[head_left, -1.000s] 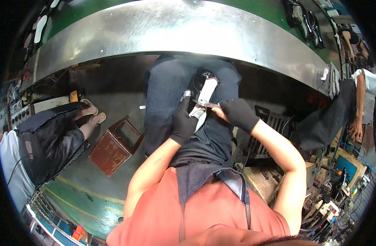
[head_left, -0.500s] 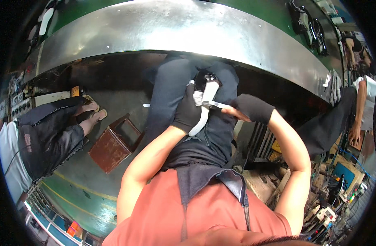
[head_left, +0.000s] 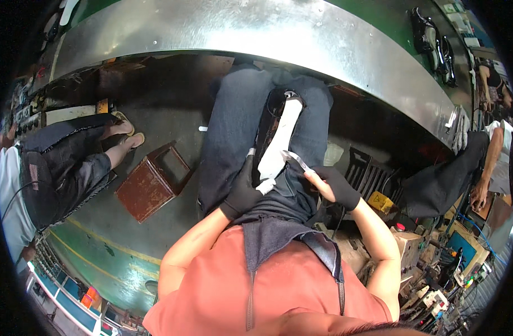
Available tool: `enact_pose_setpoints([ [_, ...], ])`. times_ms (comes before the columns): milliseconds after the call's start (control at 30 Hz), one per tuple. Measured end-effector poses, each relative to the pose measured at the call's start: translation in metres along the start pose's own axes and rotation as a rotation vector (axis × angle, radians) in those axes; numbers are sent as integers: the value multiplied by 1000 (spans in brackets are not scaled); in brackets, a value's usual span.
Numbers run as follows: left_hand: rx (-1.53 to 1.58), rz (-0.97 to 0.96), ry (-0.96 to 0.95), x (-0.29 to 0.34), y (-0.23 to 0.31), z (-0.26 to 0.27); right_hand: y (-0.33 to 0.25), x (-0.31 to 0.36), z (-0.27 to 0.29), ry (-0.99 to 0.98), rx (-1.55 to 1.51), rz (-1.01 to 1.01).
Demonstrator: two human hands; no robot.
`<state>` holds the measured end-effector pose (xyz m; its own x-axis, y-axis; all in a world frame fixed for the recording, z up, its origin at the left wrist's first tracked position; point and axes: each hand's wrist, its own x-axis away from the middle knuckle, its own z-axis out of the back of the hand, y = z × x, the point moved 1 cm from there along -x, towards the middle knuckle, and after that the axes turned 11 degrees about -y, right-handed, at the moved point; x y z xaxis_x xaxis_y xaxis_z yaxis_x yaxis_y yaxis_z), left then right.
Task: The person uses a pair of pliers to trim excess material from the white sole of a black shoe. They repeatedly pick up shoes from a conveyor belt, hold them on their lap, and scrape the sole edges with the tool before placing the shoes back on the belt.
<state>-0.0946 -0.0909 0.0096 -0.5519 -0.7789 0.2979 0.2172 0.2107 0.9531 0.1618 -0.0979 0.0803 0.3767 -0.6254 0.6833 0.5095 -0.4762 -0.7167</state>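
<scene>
My gloved left hand (head_left: 242, 193) grips the lower end of the white strip (head_left: 279, 148) lying along my lap between my thighs, while my gloved right hand (head_left: 332, 187) pinches small metal tweezers (head_left: 295, 161) just beside it.

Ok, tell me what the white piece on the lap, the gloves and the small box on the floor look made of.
White piece: smooth and matte, likely plastic or rubber; unclear. Gloves on the left hand and right hand: black knit fabric, dull and snug. Box: probably rusted metal, from its red-brown patchy surface.
</scene>
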Motion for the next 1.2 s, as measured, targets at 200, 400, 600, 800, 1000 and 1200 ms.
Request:
enact_pose_setpoints([
  [200, -176, 219, -44, -11, 25, -4, -38, -4, 3, -156, 295, 45],
  [400, 501, 31, -241, -20, -13, 7, -34, -11, -12, 16, 762, 21],
  [600, 415, -13, 123, -35, -85, -28, -18, -20, 2, -28, 697, 171],
  [800, 84, -147, 80, -49, -24, -15, -74, 9, 46, -238, 715, -17],
  [1000, 432, 118, -314, -28, 22, 9, -112, -9, 4, -8, 617, 514],
  [1200, 994, 261, -331, -15, 0, 9, -45, 12, 27, 17, 554, -9],
])
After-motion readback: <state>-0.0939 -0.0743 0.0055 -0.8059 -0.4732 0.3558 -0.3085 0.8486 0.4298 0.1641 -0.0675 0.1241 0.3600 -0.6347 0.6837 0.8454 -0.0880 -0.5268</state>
